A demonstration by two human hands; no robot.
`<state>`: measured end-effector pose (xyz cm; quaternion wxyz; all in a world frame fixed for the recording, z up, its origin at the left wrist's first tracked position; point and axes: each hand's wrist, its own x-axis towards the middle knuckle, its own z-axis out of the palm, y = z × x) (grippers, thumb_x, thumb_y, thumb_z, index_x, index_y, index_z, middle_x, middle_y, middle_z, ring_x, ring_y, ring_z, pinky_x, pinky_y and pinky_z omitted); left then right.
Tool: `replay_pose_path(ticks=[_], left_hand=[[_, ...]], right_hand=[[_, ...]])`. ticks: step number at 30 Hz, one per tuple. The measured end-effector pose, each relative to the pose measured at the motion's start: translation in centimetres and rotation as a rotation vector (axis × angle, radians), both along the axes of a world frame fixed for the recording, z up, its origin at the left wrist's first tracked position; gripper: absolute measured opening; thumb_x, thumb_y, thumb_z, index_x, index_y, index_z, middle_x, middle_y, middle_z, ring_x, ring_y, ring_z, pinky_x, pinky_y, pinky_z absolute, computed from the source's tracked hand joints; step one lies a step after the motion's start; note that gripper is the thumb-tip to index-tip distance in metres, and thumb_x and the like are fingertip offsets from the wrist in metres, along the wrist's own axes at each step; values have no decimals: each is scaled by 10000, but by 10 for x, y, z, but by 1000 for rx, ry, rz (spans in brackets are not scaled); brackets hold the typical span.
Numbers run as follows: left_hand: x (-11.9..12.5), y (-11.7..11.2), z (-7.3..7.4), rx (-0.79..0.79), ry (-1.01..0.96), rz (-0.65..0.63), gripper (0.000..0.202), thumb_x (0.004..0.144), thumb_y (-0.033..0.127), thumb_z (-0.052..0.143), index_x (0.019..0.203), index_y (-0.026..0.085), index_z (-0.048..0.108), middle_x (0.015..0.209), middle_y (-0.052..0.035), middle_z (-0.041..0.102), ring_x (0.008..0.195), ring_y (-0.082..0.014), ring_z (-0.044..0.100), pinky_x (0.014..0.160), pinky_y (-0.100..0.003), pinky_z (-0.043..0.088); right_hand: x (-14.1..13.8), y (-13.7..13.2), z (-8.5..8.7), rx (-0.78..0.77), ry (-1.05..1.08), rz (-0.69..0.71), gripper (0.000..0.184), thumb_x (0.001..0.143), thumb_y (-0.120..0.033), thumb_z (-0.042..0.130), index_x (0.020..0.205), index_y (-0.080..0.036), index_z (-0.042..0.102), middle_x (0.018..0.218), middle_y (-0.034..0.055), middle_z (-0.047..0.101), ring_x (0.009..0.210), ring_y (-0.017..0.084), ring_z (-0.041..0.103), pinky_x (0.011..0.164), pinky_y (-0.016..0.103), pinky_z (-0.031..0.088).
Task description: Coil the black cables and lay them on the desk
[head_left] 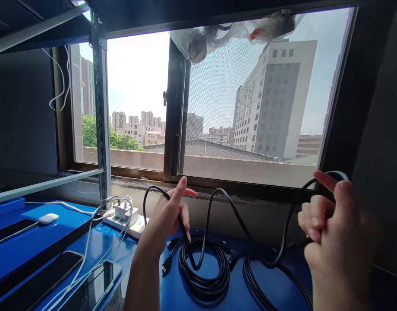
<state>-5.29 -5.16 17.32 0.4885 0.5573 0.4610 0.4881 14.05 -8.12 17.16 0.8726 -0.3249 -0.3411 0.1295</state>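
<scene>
A black cable [226, 196] runs in loose bends between my two hands. My left hand [168, 216] is closed on it, thumb and index finger pointing out, the other fingers curled around the cable. My right hand [336, 233], raised at the right, has its fingers curled in, and the cable arches over its index finger and passes behind. Below my left hand, a coil of black cable [206, 290] lies on the blue tabletop [174, 289], with a plug [166, 264] beside it. Another black coil [250, 278] lies to its right, partly covered by my right forearm.
A white power strip [137, 226] with chargers and white wires sits at the left. Phones [43, 276] lie near it. A metal rack post [102, 108] and rail [49, 185] stand at the left. Behind is a window [137, 99], with plastic bags [198, 43] hanging above.
</scene>
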Motion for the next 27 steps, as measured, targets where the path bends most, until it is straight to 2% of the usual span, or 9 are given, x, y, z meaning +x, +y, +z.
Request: replay_pose_path(ticks=[3,5,8,12,15,17,19,22,27], left_hand=[[-2,1,-3,81,-15,74,560,851,628,388,1060,156,608,307,73,383,283,-104,396,340,-184,183],[-4,3,-6,148,-37,130,493,844,609,451,985,163,607,306,66,405,279,-106,390,336,-193,204],[-6,6,-8,189,-40,153,403,823,580,541,826,181,595,301,43,439,268,-109,390,325,-203,195],[-5,7,-8,147,16,158,409,849,570,509,723,188,577,297,24,459,272,-117,415,333,-192,215],[-2,6,-10,166,58,71,461,840,613,478,737,179,595,300,28,458,278,-119,426,344,-188,236],[2,5,-12,182,103,-26,501,818,639,483,755,161,619,321,24,479,298,-112,451,356,-180,251],[6,3,-13,176,126,-113,523,808,641,490,760,142,639,340,24,491,318,-101,470,373,-169,269],[13,-2,-10,171,73,-192,498,830,593,492,705,137,646,332,38,454,323,-77,446,374,-155,249],[20,-3,-4,223,-97,-295,465,861,523,489,669,138,663,359,27,464,333,-79,474,368,-163,210]], right_hand=[[0,-5,3,-56,5,-67,363,749,-534,587,823,-183,642,320,-103,279,294,61,180,332,247,96],[0,-8,6,-81,57,-84,251,837,-400,508,830,-193,651,317,-90,277,303,77,181,349,272,101],[-1,-12,7,-73,105,-118,188,867,-279,471,814,-222,643,320,-75,297,312,101,200,362,303,128],[2,-9,-1,-27,-71,-192,197,866,-389,524,824,-244,651,352,-68,326,313,114,237,352,305,162],[6,-7,-11,-117,-281,-347,313,857,-489,561,914,-221,711,385,-45,396,334,120,351,362,293,269],[5,-8,-16,-169,-371,-457,386,890,-513,509,1004,-209,719,402,-29,432,356,131,410,383,295,337],[0,-10,-17,-176,-432,-495,416,921,-518,442,1039,-225,713,422,-17,465,372,137,438,395,296,374],[-10,-12,-15,-155,-441,-457,352,901,-500,496,990,-250,727,418,-27,464,367,127,432,385,279,370],[-17,-8,-11,-130,-436,-308,325,809,-500,625,872,-211,760,391,-40,437,313,76,349,318,222,268]])
